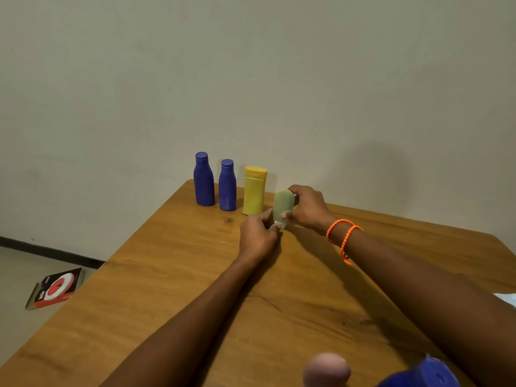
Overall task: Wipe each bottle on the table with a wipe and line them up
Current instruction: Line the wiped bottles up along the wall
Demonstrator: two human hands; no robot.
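Two blue bottles (204, 180) (227, 186) and a yellow bottle (254, 191) stand in a row at the far edge of the wooden table (167, 289). Just right of the yellow one is a pale green bottle (283, 203), upright. My right hand (307, 206) grips it from the right side. My left hand (258, 236) pinches a small white wipe (280, 225) against the green bottle's base. At the near edge, a pink bottle top (326, 368) and a blue bottle cap (427, 372) show, cut off by the frame.
A wall stands right behind the row of bottles. A red, white and black box (55, 287) lies on the floor left of the table. Something pale blue and white (506, 298) shows at the right edge.
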